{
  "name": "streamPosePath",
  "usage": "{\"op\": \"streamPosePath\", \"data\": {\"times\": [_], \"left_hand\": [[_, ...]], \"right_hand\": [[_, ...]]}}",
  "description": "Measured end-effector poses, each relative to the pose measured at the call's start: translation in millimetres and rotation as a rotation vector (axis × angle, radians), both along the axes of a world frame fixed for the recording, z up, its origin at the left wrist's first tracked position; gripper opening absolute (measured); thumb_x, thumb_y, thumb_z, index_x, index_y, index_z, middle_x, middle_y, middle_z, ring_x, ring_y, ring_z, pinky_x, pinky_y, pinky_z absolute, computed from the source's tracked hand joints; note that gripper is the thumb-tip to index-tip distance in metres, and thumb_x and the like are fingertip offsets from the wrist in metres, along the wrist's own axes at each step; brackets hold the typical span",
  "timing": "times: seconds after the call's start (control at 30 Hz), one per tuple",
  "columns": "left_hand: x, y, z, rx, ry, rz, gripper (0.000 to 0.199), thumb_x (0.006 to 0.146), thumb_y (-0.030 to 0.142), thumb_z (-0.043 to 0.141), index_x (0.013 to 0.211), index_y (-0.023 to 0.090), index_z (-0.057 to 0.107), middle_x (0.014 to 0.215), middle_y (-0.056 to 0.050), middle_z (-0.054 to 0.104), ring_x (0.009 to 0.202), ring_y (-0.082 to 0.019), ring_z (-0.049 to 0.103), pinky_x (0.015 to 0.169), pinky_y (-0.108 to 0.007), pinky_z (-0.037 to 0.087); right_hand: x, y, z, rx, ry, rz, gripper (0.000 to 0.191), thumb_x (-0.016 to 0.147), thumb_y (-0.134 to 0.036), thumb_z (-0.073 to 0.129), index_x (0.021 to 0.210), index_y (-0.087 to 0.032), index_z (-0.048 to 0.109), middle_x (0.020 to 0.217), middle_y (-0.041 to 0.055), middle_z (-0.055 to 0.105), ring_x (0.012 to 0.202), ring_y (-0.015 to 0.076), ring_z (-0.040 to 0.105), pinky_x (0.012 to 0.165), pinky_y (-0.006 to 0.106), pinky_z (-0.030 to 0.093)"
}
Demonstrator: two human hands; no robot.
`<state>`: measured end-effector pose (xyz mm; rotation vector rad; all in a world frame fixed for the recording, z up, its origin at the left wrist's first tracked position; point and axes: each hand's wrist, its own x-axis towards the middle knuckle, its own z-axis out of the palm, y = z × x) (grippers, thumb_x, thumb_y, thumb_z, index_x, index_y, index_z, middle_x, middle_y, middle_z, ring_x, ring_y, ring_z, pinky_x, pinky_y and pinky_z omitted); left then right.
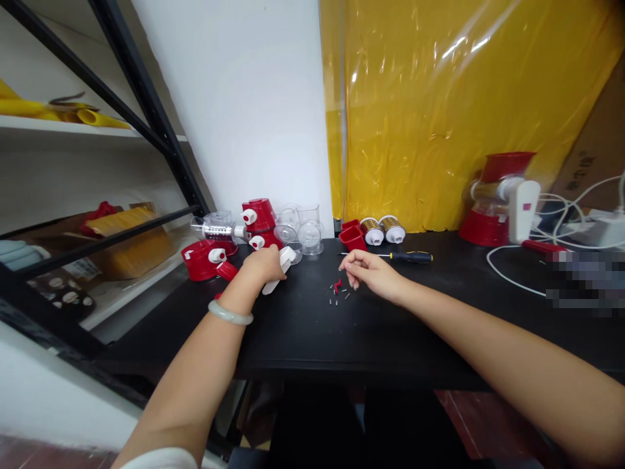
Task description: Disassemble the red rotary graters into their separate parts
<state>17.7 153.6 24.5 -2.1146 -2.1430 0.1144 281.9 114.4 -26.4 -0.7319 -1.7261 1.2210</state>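
Note:
My left hand (pixel 265 266) is closed around a white crank handle (pixel 274 281), its flat arm showing past the fingers. My right hand (pixel 370 272) hovers over the table with thumb and forefinger pinched together; anything between the tips is too small to make out. Below and left of those fingertips lie small red plastic pieces (pixel 337 285) and several small screws (pixel 347 296). A screwdriver (pixel 413 256) with a black and yellow grip rests just behind the right hand. Red grater bases (pixel 199 260) stand left of and behind my left hand.
Behind the hands are clear plastic housings (pixel 310 231), red hoppers (pixel 352 236) and metal grater drums (pixel 392 229). An assembled rotary grater (pixel 498 202) stands right, near white cables (pixel 517 284). A black-framed shelf (pixel 170 150) flanks the black table (pixel 312 345) on the left.

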Motion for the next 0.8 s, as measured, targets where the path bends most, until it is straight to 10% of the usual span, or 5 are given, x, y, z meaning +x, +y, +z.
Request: {"op": "streamPosePath", "data": {"times": [0.33, 0.5, 0.63, 0.8], "left_hand": [[6, -15, 20.4, 0.337, -0.121, -0.049, 0.053, 0.078, 0.057, 0.056, 0.105, 0.011, 0.054, 0.099, -0.02, 0.067, 0.095, -0.034, 0.065, 0.076, -0.037, 0.048], [23, -34, 33.9, 0.504, -0.65, -0.366, 0.044, 0.08, 0.051, 0.059, 0.107, 0.018, 0.052, 0.092, -0.007, 0.068, 0.082, -0.021, 0.065, 0.076, -0.03, 0.05], [32, -33, 24.3, 0.306, -1.157, -0.572, 0.065, 0.067, 0.074, 0.059, 0.096, 0.017, 0.049, 0.075, -0.003, 0.061, 0.065, -0.017, 0.062, 0.066, -0.032, 0.054], [45, -25, 0.4, 0.206, -1.281, -0.964, 0.063, 0.072, 0.076, 0.051, 0.092, 0.016, 0.051, 0.08, -0.005, 0.059, 0.072, -0.018, 0.063, 0.07, -0.035, 0.055]], "right_hand": [[-2, 1, 0.4, 0.002, 0.016, 0.011, 0.023, 0.081, -0.041, 0.062, 0.081, -0.019, 0.055, 0.057, -0.0048, 0.054, 0.052, 0.0095, 0.052, 0.054, 0.025, 0.045], [-5, 0, 0.8, 0.023, 0.026, 0.005, 0.024, 0.082, -0.042, 0.061, 0.083, -0.018, 0.054, 0.058, -0.0048, 0.054, 0.052, 0.0093, 0.052, 0.053, 0.025, 0.045], [-6, -2, 1.3, 0.037, 0.024, -0.001, 0.025, 0.082, -0.043, 0.06, 0.084, -0.018, 0.054, 0.058, -0.0051, 0.052, 0.051, 0.0091, 0.052, 0.053, 0.024, 0.045], [-7, -3, 1.7, 0.086, 0.041, -0.053, 0.022, 0.085, -0.039, 0.056, 0.087, -0.018, 0.052, 0.061, -0.0048, 0.052, 0.052, 0.0089, 0.051, 0.054, 0.025, 0.045]]}}
